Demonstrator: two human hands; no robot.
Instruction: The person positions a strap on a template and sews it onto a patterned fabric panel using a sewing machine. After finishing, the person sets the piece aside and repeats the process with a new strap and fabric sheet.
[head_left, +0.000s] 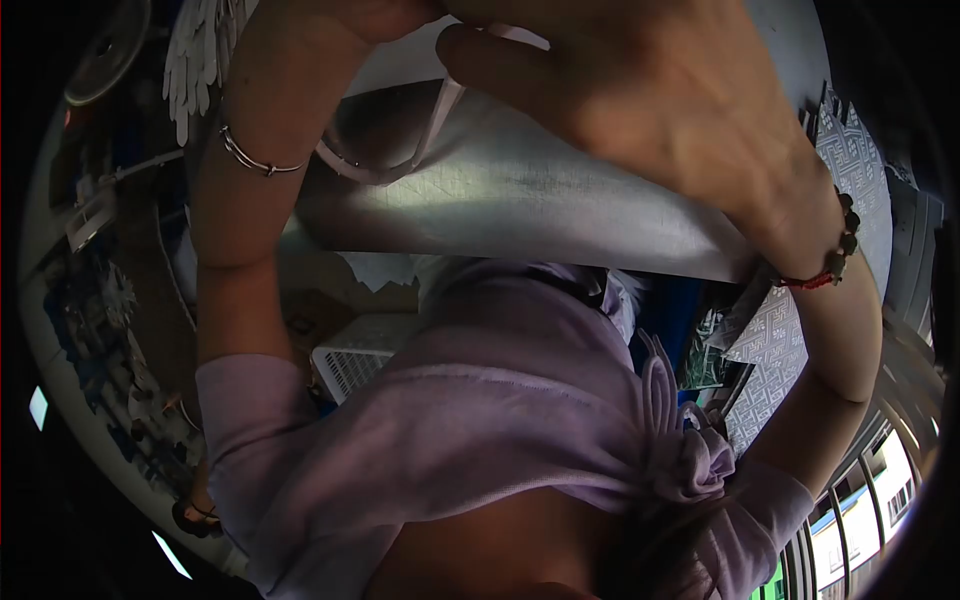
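Both my hands are raised over a shiny metal table at the top of the view, close together. My right hand (640, 100), with a dark beaded bracelet and red cord at its wrist, has its thumb bent in towards the fingers. A pale looped strap (380, 175) hangs below the hands, one end running up to my right thumb. Some white material shows just above that thumb. My left hand (375, 12) is mostly cut off by the top edge, so its fingers are hidden. A silver bangle (258, 165) circles my left forearm.
The metal table's (520, 215) front edge lies against my body. A white plastic basket (365, 352) is below at the left. White gloves (198, 60) hang at the upper left. Patterned grey sheets (855, 165) are at the right, near a barred window (850, 530).
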